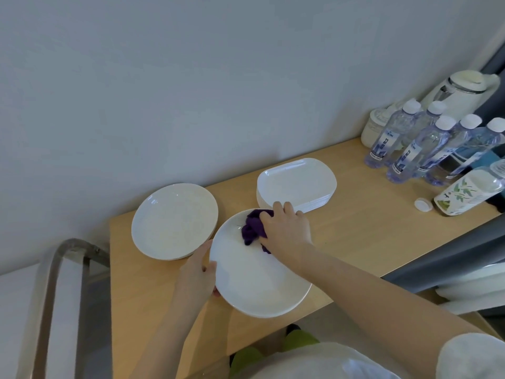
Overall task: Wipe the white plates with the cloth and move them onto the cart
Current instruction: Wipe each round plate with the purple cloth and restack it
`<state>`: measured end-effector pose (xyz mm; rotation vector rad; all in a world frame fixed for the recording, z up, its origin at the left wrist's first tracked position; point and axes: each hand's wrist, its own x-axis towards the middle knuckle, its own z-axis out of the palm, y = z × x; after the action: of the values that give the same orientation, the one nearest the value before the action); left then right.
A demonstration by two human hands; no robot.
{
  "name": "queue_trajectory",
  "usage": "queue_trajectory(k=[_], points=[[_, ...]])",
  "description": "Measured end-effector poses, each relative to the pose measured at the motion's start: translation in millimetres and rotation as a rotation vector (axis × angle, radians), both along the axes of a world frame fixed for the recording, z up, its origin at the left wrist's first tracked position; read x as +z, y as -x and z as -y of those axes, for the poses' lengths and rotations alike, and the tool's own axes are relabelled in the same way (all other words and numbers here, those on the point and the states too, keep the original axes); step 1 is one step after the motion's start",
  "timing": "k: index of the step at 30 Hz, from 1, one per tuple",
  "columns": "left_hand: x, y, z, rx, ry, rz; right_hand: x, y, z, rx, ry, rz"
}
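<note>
A round white plate (254, 283) is held tilted above the wooden table's front edge. My left hand (198, 272) grips its left rim, thumb on top. My right hand (287, 228) presses a bunched purple cloth (252, 228) onto the plate's far part, fingers curled over the cloth. Behind on the left lies a stack of round white plates (175, 220). A stack of rounded rectangular white plates (296, 184) sits behind my right hand. The metal cart handle (54, 269) shows at the lower left.
The wooden table (369, 222) stands against a grey wall. Several water bottles (410, 149), a white kettle (461, 91), a lidded jar (374, 127), a printed bottle (467, 192) and a loose cap (423, 205) crowd the right end. More white dishes (472, 285) lie at the right edge.
</note>
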<state>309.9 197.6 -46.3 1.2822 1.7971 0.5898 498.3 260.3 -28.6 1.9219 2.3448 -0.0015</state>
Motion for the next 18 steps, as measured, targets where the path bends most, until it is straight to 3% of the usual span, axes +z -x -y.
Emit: queue_trajectory(k=[7,12,15,18], points=[[1,1,1,-0.008,0.0,0.014,15,-26,26,-0.079,0.213,0.175],[1,2,1,-0.008,-0.012,0.055,28,-54,39,-0.126,0.15,0.167],[-2,3,1,-0.001,-0.011,0.061,39,-80,34,-0.25,0.077,0.087],[-6,3,1,0.022,-0.004,0.058,40,-101,28,-0.369,-0.003,-0.123]])
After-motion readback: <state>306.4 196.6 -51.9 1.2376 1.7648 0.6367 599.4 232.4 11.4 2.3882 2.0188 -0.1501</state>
